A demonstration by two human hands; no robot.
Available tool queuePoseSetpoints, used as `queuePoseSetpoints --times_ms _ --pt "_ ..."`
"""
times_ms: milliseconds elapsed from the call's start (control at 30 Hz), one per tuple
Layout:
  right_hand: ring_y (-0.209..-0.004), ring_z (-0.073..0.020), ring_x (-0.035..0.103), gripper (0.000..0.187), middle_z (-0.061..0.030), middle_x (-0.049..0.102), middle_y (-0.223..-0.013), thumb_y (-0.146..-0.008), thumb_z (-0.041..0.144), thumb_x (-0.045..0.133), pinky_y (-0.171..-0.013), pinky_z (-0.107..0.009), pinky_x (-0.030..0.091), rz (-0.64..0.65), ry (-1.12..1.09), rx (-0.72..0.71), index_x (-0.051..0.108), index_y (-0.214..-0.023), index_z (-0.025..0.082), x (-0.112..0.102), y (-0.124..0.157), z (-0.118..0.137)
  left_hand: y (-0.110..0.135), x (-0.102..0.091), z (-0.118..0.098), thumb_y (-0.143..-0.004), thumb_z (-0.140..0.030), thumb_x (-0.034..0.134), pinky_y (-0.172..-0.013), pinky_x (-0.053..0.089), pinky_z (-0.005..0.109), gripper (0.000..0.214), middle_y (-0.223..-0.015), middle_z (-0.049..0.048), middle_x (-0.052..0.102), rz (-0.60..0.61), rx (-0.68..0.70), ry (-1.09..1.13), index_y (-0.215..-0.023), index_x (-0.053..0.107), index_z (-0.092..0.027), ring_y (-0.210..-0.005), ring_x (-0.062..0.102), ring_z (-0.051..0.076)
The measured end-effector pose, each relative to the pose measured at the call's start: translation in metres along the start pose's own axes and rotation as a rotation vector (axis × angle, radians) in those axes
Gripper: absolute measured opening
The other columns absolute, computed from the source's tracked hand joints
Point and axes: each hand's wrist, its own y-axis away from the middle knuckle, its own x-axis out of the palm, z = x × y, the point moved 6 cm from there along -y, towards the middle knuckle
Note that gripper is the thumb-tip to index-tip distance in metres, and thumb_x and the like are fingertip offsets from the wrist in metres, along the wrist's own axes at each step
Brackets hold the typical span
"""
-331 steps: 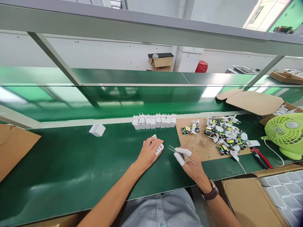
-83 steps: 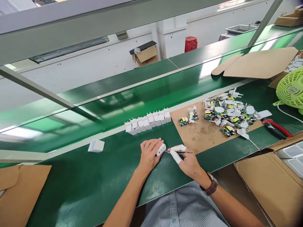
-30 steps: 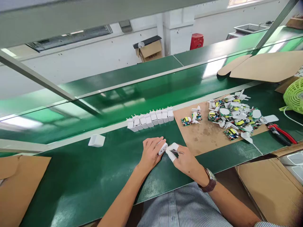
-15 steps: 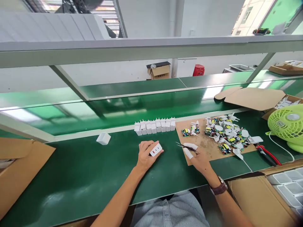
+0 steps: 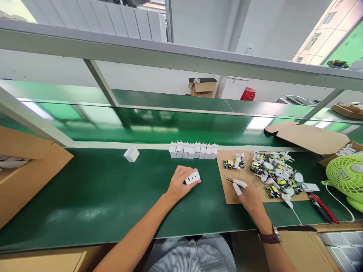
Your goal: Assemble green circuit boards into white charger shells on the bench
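Observation:
My left hand (image 5: 181,183) is closed around a white charger housing (image 5: 193,177), its face with several small port slots turned toward me. In my right hand (image 5: 248,196), which wears white finger cots, a pair of tweezers (image 5: 227,178) is pinched, tips pointing left over the brown board (image 5: 231,194). Beyond my hands stands a row of white charger housings (image 5: 191,152) with parts sticking out of their tops. One single white housing (image 5: 131,154) sits apart to the left. Circuit boards with white plug parts (image 5: 279,170) lie heaped on the board, right of my right hand.
Red-handled pliers (image 5: 323,209) and a green fan (image 5: 344,177) are at the right. An open carton (image 5: 34,177) stands at the left. A shelf beam (image 5: 181,56) crosses above the green bench (image 5: 93,196). Trays of white housings (image 5: 342,245) are at lower right.
The view has tilted and shifted, so the bench items appear farther right. My right hand has turned the tweezers slightly, tips now nearer the board. My left hand still grips the charger housing.

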Motion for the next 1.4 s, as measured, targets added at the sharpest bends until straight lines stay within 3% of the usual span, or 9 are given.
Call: queuePoseSetpoints --times_ms 167,333,467,600,733,933,1067,1233,1400 --pt "-0.109 -0.0278 0.07 0.025 -0.0091 0.075 -0.115 -0.099 0.037 0.056 -0.1 -0.048 0.058 0.068 -0.092 -0.051 0.074 -0.111 0.025 0.02 -0.014 0.047 0.004 0.003 0.005 -0.08 -0.032 0.085 -0.078 0.056 0.038 0.039 -0.1 0.0076 0.074 0.011 -0.129 0.098 -0.116 0.07 -0.025 -0.087 0.065 0.022" --pt "-0.114 -0.0253 0.068 0.031 -0.0088 0.071 -0.124 -0.097 0.035 0.061 -0.104 -0.046 0.056 0.338 -0.308 -0.133 0.066 -0.126 0.026 0.064 -0.032 0.104 0.019 0.01 0.035 -0.084 -0.042 0.079 -0.076 0.055 0.031 0.035 -0.098 0.0057 0.069 -0.087 -0.725 0.529 -0.108 0.065 -0.021 -0.088 0.067 0.019" --pt "-0.104 -0.0238 0.072 0.037 -0.0096 0.073 -0.118 -0.093 0.038 0.067 -0.098 -0.044 0.059 0.308 -0.534 -0.008 0.062 -0.127 0.023 0.092 -0.051 0.115 0.024 0.018 0.049 -0.082 -0.049 0.08 -0.076 0.054 0.028 0.047 -0.1 0.0062 0.072 -0.104 -1.01 0.873 -0.114 0.062 -0.02 -0.085 0.068 0.017" --pt "-0.101 -0.0248 0.073 0.026 -0.0102 0.074 -0.111 -0.092 0.04 0.065 -0.094 -0.043 0.061 0.182 -0.71 0.089 0.066 -0.111 0.022 0.109 -0.066 0.1 0.023 0.023 0.049 -0.085 -0.048 0.076 -0.093 0.054 0.038 0.049 -0.116 0.0127 0.073 0.11 -0.969 0.839 -0.121 0.065 -0.017 -0.105 0.069 0.025" --pt "-0.102 -0.0242 0.072 0.021 -0.0096 0.073 -0.107 -0.092 0.038 0.065 -0.095 -0.043 0.06 0.213 -0.74 0.094 0.063 -0.106 0.022 0.118 -0.07 0.084 0.032 0.028 0.047 -0.082 -0.037 0.078 -0.095 0.054 0.047 0.038 -0.116 0.0117 0.072 0.317 -0.782 0.425 -0.116 0.07 -0.021 -0.105 0.067 0.028" --pt "-0.1 -0.0229 0.072 0.027 -0.0088 0.072 -0.105 -0.092 0.046 0.066 -0.093 -0.041 0.061 0.307 -0.8 0.144 0.058 -0.103 0.023 0.122 -0.061 0.073 0.033 0.028 0.047 -0.089 -0.02 0.066 -0.097 0.055 0.044 0.049 -0.129 0.0128 0.067 0.277 -0.62 0.235 -0.137 0.061 -0.027 -0.115 0.065 0.026" --pt "-0.097 -0.0223 0.073 0.025 -0.0085 0.071 -0.106 -0.094 0.041 0.064 -0.092 -0.043 0.061 0.409 -0.794 0.138 0.058 -0.11 0.023 0.123 -0.055 0.075 0.032 0.017 0.062 -0.096 -0.029 0.055 -0.09 0.057 0.04 0.037 -0.121 0.0124 0.069 0.113 -0.768 0.248 -0.132 0.062 -0.022 -0.105 0.069 0.023" --pt "-0.133 -0.0273 0.056 0.047 -0.0129 0.056 -0.144 -0.092 0.025 0.065 -0.116 -0.051 0.044 0.368 -0.557 -0.052 0.053 -0.138 0.025 0.114 -0.056 0.084 0.04 0.023 0.071 -0.102 -0.042 0.047 -0.099 0.054 0.043 0.04 -0.114 0.0099 0.076 0.178 -1.015 0.467 -0.134 0.061 -0.022 -0.107 0.071 0.024" --pt "-0.118 -0.0262 0.064 0.022 -0.0102 0.066 -0.127 -0.096 0.028 0.067 -0.104 -0.046 0.054 0.32 -0.573 -0.19 0.067 -0.117 0.027 0.111 -0.055 0.098 0.04 0.032 0.065 -0.101 -0.058 0.044 -0.099 0.055 0.045 0.053 -0.119 0.0142 0.076 0.188 -1.102 0.671 -0.132 0.063 -0.018 -0.109 0.071 0.027"
